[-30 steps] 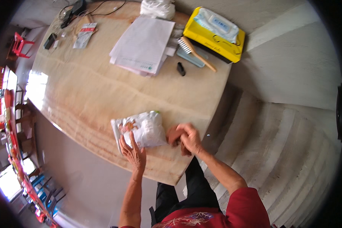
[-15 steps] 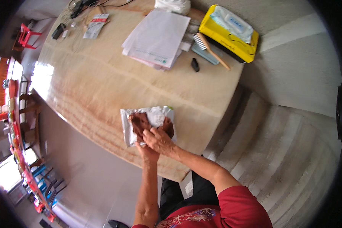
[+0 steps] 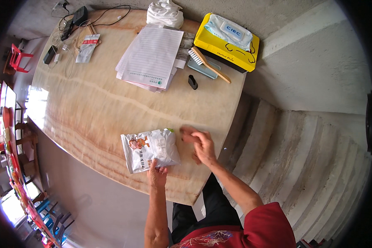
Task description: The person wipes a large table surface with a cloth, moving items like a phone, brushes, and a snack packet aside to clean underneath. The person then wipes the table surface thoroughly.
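My left hand (image 3: pixel 157 174) grips the near edge of a white pouch (image 3: pixel 155 151), which has a cartoon animal and dark print on it. The pouch lies on the table's near side, puffed out, with a bit of green at its far right corner. Just right of it, my right hand (image 3: pixel 205 149) is closed round a soft brown piece (image 3: pixel 189 133), partly smeared by motion. More brown shows below the fingers. Whether it is cloth, clay or something else I cannot tell.
Toward the back of the stone-patterned table (image 3: pixel 91 111) lie stacked papers (image 3: pixel 151 53), a wooden-handled brush (image 3: pixel 211 65) on a grey-blue case, a small black object (image 3: pixel 192 82) and a yellow box (image 3: pixel 235 49) carrying a wipes pack (image 3: pixel 231 31). Cables and a silver packet (image 3: pixel 87 48) sit far left. Steps descend right.
The brown material that lay over the pouch has come off it, with some now in my right hand, which moved right. The pouch's printed face now shows. The view has shifted.
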`<action>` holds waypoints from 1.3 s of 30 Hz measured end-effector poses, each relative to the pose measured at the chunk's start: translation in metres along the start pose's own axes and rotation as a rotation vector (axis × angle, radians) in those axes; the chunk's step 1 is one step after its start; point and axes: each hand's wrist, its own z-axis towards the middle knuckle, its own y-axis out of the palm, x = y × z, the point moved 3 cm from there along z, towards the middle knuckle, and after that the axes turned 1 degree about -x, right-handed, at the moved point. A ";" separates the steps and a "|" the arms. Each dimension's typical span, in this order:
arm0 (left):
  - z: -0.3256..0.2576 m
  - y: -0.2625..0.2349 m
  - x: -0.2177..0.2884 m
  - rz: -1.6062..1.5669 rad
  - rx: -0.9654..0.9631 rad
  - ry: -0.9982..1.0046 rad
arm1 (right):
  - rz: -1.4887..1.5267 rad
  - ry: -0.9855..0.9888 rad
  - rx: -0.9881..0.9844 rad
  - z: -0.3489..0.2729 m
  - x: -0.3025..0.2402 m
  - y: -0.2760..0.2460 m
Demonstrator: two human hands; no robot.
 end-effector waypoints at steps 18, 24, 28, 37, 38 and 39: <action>-0.010 0.028 0.021 -0.002 -0.233 0.353 | -0.237 -0.017 -0.528 -0.065 0.054 -0.007; -0.019 0.042 0.031 0.089 -0.247 0.260 | -0.333 0.105 -0.307 -0.037 0.063 -0.051; -0.054 0.093 0.030 0.128 -0.468 0.228 | -0.383 0.125 -0.380 -0.029 0.080 -0.050; -0.080 0.342 -0.002 0.285 -0.761 0.102 | -0.300 0.250 -0.439 -0.026 0.068 -0.051; -0.079 0.370 -0.008 0.286 -0.790 0.114 | -0.278 0.288 -0.442 -0.024 0.066 -0.053; -0.077 0.395 -0.015 0.285 -0.815 0.125 | -0.268 0.302 -0.429 -0.026 0.067 -0.052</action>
